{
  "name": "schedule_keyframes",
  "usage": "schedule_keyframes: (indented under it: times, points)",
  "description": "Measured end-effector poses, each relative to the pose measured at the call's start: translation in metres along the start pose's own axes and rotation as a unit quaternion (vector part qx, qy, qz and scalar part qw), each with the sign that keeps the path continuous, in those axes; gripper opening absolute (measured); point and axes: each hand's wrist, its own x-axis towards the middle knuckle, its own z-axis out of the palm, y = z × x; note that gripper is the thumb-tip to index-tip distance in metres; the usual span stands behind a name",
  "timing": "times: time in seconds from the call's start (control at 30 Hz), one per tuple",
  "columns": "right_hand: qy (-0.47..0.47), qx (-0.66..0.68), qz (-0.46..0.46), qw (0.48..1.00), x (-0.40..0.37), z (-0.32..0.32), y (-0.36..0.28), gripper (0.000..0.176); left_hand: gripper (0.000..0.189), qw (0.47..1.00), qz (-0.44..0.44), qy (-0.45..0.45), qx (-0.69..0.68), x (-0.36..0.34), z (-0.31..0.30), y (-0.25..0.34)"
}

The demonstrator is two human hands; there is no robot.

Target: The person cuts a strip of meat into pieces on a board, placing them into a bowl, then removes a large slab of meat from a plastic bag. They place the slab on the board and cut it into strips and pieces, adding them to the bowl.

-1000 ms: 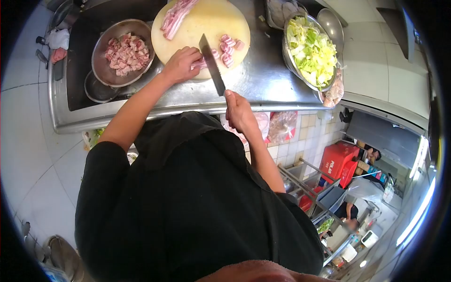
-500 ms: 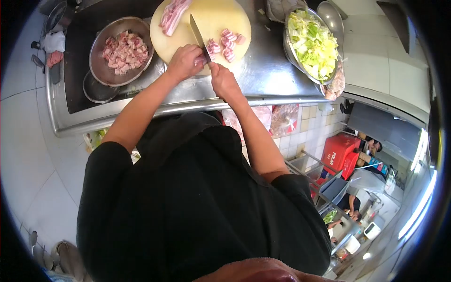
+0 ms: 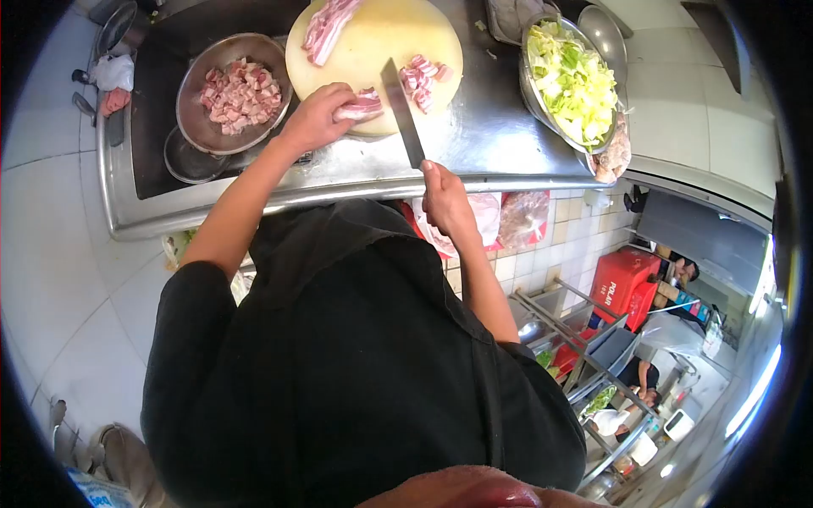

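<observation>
My left hand [image 3: 320, 117] is closed on a strip of pork belly [image 3: 362, 107] near the front of the round cutting board [image 3: 373, 42]. In my right hand [image 3: 445, 196] is the handle of a large kitchen knife [image 3: 401, 112], its blade pointing away over the board, apart from the strip. Just right of the blade lie several cut pork pieces [image 3: 421, 83]. A larger pork belly slab [image 3: 330, 30] rests at the board's far left.
To the left stands a metal bowl [image 3: 188, 103] of diced meat. A bowl of chopped leafy greens [image 3: 572, 80] sits at the right, with bagged food [image 3: 611, 157] beside it. The counter's metal edge [image 3: 356, 191] runs before me. Another person [image 3: 644, 372] is far right.
My right hand has drawn the knife back toward me and to the right, off the strip. My left hand has shifted slightly left. The cut pieces now lie closer together.
</observation>
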Motion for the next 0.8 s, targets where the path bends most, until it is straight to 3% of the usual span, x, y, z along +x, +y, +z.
schedule_keyframes:
  times: [0.03, 0.17, 0.4, 0.5, 0.57, 0.67, 0.8]
  points:
    - [-0.015, 0.014, 0.03, 0.999, -0.004, 0.001, -0.016, 0.059, 0.031, 0.999, 0.039, 0.004, 0.033, 0.003, 0.002, 0.0]
    - [0.02, -0.047, -0.076, 0.996, -0.004, 0.022, -0.016, 0.057, 0.033, 0.996, 0.031, -0.041, 0.071, 0.012, 0.009, -0.001]
    - [-0.003, -0.111, -0.057, 0.992, -0.022, 0.02, -0.009, 0.055, 0.029, 0.996, 0.031, 0.007, 0.077, 0.006, 0.024, -0.007]
    - [0.02, -0.133, -0.114, 0.984, 0.037, 0.047, -0.004, 0.053, 0.027, 0.997, 0.029, 0.018, 0.066, 0.005, 0.033, -0.006]
    - [0.02, -0.153, -0.126, 0.98, 0.074, 0.057, -0.042, 0.054, 0.025, 0.998, 0.014, 0.005, 0.066, 0.009, 0.032, -0.007]
    - [0.015, -0.114, -0.133, 0.984, 0.092, 0.055, -0.048, 0.06, 0.026, 0.997, 0.029, 0.019, 0.068, 0.008, 0.025, -0.013]
    - [-0.008, -0.067, -0.086, 0.994, 0.063, 0.033, 0.015, 0.068, 0.031, 0.996, 0.0, 0.066, 0.06, 0.001, 0.028, -0.014]
